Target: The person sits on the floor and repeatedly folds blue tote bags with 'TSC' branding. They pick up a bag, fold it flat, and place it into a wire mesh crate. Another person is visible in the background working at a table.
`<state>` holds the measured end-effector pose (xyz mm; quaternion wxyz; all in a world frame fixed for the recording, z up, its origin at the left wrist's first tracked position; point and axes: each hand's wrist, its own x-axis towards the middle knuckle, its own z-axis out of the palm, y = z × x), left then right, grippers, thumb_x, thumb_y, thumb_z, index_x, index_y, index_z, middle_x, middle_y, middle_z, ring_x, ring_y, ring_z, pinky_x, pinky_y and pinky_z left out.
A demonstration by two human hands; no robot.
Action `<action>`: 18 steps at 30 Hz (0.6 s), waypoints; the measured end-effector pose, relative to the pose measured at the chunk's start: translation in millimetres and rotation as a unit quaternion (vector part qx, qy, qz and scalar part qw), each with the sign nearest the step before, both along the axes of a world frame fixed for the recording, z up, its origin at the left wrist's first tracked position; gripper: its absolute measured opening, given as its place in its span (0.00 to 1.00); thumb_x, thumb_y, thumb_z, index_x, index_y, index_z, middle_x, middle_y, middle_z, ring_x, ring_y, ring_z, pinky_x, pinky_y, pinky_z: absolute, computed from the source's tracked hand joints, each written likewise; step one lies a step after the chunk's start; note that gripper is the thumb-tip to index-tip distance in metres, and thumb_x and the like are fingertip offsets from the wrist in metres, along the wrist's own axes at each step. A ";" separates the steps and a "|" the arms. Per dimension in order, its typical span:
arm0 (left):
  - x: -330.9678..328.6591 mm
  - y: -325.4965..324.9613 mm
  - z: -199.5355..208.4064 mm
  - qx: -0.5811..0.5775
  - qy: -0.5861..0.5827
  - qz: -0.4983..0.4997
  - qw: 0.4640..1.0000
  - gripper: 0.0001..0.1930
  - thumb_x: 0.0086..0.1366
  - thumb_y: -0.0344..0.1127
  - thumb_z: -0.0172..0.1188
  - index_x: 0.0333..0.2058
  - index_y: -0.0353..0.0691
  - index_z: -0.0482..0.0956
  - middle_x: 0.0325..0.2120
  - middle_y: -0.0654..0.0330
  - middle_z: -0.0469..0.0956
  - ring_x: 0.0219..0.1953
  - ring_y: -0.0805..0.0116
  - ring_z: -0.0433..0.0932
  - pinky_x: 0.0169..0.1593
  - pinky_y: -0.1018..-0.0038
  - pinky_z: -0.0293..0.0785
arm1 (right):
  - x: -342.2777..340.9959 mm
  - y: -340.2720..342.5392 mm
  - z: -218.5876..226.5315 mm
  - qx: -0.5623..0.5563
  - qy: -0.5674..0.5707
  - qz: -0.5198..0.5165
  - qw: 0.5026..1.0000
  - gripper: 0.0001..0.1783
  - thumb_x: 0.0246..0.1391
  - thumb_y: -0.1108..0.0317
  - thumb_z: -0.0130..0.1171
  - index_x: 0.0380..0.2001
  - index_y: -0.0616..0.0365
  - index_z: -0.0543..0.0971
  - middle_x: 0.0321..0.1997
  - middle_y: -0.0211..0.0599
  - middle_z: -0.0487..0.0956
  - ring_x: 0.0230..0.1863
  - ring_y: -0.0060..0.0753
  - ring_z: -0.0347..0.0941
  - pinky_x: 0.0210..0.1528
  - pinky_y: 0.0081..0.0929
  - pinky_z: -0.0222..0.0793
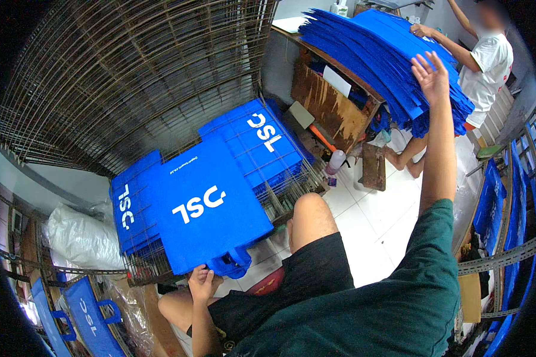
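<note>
A blue fabric tote bag [205, 178] with white lettering lies flat in front of me, its looped handles hanging toward my lap. My left hand [201, 284] is at the bag's near edge beside the handles, fingers pinched on it. Under and beside this bag are more blue bags, a pile at the right [268, 160] and a pile at the left [134, 208], all on a wire rack [295, 199]. My right hand [432, 77] is raised with fingers spread and holds nothing. Behind it in the view is a tall fanned stack of blue bags [369, 53].
Metal wire racks [143, 71] stand upright at the back left. A worn wooden cabinet [327, 89] supports the tall stack. Beside it a person in a white shirt [491, 59] has a hand on the stack. A bottle [335, 162] stands on the tiled floor. Clear plastic wrap [80, 235] lies left.
</note>
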<state>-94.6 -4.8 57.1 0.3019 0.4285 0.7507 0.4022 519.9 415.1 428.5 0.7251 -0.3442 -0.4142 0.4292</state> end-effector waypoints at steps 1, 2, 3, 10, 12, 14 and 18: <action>3.1 1.7 -4.2 0.006 -0.011 -0.002 1.000 0.17 0.54 0.31 0.63 0.41 0.30 0.73 0.26 0.57 0.77 0.27 0.73 0.76 0.33 0.77 0.73 | 19.5 -1.4 13.6 0.024 0.018 0.007 1.000 0.37 0.52 0.57 0.59 0.56 0.64 0.55 0.55 0.59 0.65 0.51 0.53 0.70 0.46 0.38 0.75; 4.5 0.1 -4.0 0.011 -0.014 0.006 1.000 0.16 0.55 0.31 0.63 0.41 0.30 0.73 0.26 0.57 0.77 0.27 0.73 0.76 0.33 0.77 0.73 | 28.2 4.7 20.1 0.035 0.062 0.030 0.997 0.40 0.52 0.58 0.59 0.59 0.64 0.50 0.56 0.62 0.63 0.53 0.57 0.68 0.47 0.41 0.74; 5.7 0.3 -4.3 0.016 -0.018 0.012 1.000 0.16 0.55 0.31 0.63 0.40 0.30 0.74 0.25 0.58 0.77 0.26 0.73 0.76 0.33 0.78 0.73 | 36.9 10.0 25.8 0.047 0.106 0.053 0.992 0.43 0.52 0.60 0.58 0.61 0.64 0.45 0.57 0.65 0.61 0.54 0.61 0.67 0.49 0.44 0.74; 7.2 2.3 -1.2 0.037 0.085 0.035 0.995 0.13 0.55 0.33 0.62 0.37 0.30 0.75 0.21 0.61 0.76 0.24 0.76 0.73 0.29 0.79 0.71 | 21.6 38.2 62.0 0.073 0.273 0.059 0.957 0.55 0.53 0.46 0.53 0.63 0.47 0.23 0.67 0.62 0.28 0.66 0.71 0.37 0.59 0.66 0.53; 7.1 5.2 -4.5 0.034 0.079 0.037 0.996 0.12 0.53 0.31 0.63 0.35 0.30 0.75 0.21 0.58 0.77 0.23 0.73 0.75 0.29 0.77 0.73 | 19.8 50.2 64.8 0.051 0.259 0.004 0.964 0.55 0.51 0.35 0.47 0.64 0.47 0.26 0.68 0.54 0.26 0.68 0.65 0.32 0.59 0.67 0.52; 6.7 8.2 -6.3 0.031 0.071 0.036 0.996 0.12 0.53 0.30 0.63 0.35 0.30 0.75 0.21 0.56 0.77 0.23 0.72 0.76 0.29 0.77 0.74 | 24.4 60.3 61.8 0.040 0.287 -0.033 0.956 0.58 0.47 0.27 0.43 0.65 0.47 0.27 0.70 0.48 0.26 0.70 0.56 0.29 0.60 0.67 0.49; 7.7 3.3 -6.9 0.040 0.075 0.044 0.995 0.12 0.53 0.31 0.63 0.35 0.30 0.76 0.21 0.56 0.77 0.24 0.71 0.76 0.29 0.76 0.74 | 19.2 56.6 57.9 0.077 0.332 -0.070 0.938 0.67 0.31 0.16 0.40 0.66 0.45 0.31 0.70 0.42 0.29 0.70 0.53 0.26 0.59 0.72 0.43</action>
